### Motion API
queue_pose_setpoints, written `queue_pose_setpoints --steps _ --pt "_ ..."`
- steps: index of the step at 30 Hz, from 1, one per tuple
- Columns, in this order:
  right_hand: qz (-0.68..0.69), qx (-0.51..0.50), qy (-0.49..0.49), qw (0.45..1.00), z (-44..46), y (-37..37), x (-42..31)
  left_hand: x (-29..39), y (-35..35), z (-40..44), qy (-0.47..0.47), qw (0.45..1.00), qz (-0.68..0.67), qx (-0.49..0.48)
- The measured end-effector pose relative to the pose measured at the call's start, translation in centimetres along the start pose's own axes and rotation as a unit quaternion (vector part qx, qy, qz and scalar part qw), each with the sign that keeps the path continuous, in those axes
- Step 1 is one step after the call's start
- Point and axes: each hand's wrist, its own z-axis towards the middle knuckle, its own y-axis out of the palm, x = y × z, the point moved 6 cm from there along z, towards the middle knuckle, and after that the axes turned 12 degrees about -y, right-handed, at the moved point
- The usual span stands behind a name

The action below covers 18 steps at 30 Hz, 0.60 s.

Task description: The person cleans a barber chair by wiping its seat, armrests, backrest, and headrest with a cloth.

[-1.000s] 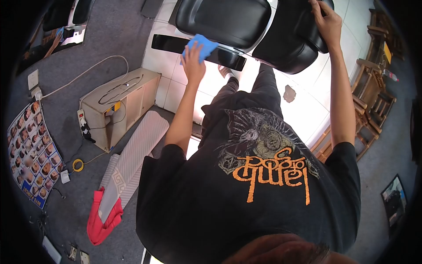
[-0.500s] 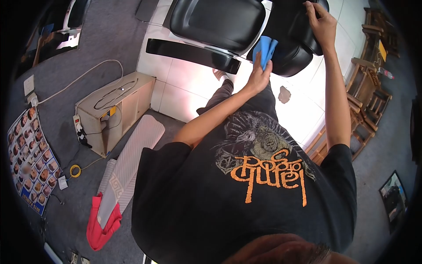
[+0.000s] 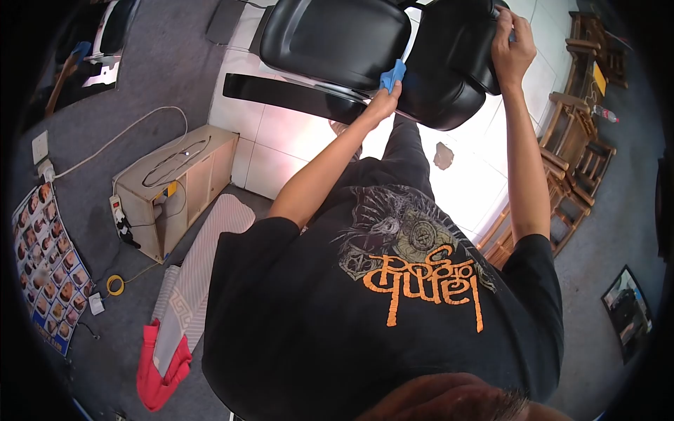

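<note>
My left hand (image 3: 382, 104) is closed on a crumpled blue cloth (image 3: 393, 75). The cloth lies at the edge of the padded black seat (image 3: 337, 35), close to the gap beside the backrest. My right hand (image 3: 514, 52) has its fingers curled at the outer edge of the black chair backrest (image 3: 449, 67); its fingertips are partly hidden. A long black armrest (image 3: 291, 97) runs along the near side of the chair.
A wooden box cabinet (image 3: 175, 189) with cables stands at the left. Behind it, a padded ironing board (image 3: 203, 274) carries a red garment (image 3: 161, 368). Bamboo chairs (image 3: 572, 165) line the right side. A poster (image 3: 49, 266) hangs at far left.
My left hand has moved the blue cloth leftwards, from in front of the backrest to the seat's edge. My right hand has come slightly lower along the backrest edge. The view has shifted a little.
</note>
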Motion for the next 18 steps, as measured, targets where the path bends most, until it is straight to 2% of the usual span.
queue_pose_setpoints --steps 3,4,5,6,10,11,15,17,18 --pt "0.082 -0.008 0.19 0.978 -0.7 0.0 0.1 2.5 -0.1 -6.3 0.012 0.997 -0.051 -0.064" --pt "0.068 -0.005 0.13 0.989 -0.5 0.0 0.1 3.2 0.2 -7.8 0.073 0.994 -0.068 -0.048" --pt "0.055 -0.002 0.069 0.996 -0.2 0.2 0.5 4.5 0.1 -10.1 0.057 0.997 -0.038 -0.044" --pt "0.042 0.001 0.006 0.999 0.0 0.3 0.4 5.7 0.6 -11.5 0.107 0.991 -0.045 -0.061" --pt "0.059 -0.03 0.02 0.998 0.4 0.6 0.1 11.5 2.8 -14.4 0.269 0.958 -0.093 -0.044" --pt "0.064 -0.037 0.02 0.997 0.4 0.5 0.0 13.6 2.4 -15.1 0.341 0.936 -0.086 0.029" --pt "0.088 -0.063 0.024 0.994 0.7 0.7 -0.3 16.1 3.6 -8.7 0.114 0.991 -0.067 -0.023" --pt "0.093 -0.079 0.022 0.992 0.9 0.7 -0.5 16.5 4.4 -4.3 0.127 0.987 -0.09 0.039" --pt "0.102 -0.088 0.02 0.991 0.8 0.7 -0.6 16.9 4.5 -2.7 0.147 0.983 -0.104 0.031"
